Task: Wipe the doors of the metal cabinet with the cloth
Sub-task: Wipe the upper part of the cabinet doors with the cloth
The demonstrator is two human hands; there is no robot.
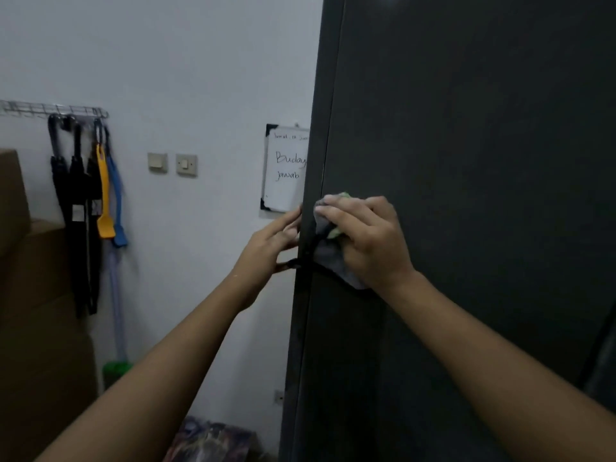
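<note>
Head view shows the metal cabinet (pixel 466 161) filling the right part, dark and tall. The cloth (pixel 331 260), grey with a little green, lies flat against the cabinet door, just beside the door's left seam. The right hand (pixel 370 241) covers it, with its fingers curled around the bunched cloth and pressing it to the door. The left hand (pixel 266 248) is apart from the cloth, at the cabinet's left outer edge, and its fingers are straight and touch this edge. A thin dark strap (pixel 320 266) runs from the left hand across the cabinet's edge and under the cloth; what it is cannot be told.

To the left of the cabinet, on the white wall (pixel 200 61), a small whiteboard (pixel 286 175) is partly hidden behind the cabinet's edge. Farther from the cabinet are two switches (pixel 186 165), then a wire rack (pixel 53 110) with black umbrellas (pixel 75 201) and a yellow tool (pixel 105 201) and a blue tool (pixel 116 195) hanging. Cardboard boxes (pixel 40 328) stand farthest from the cabinet.
</note>
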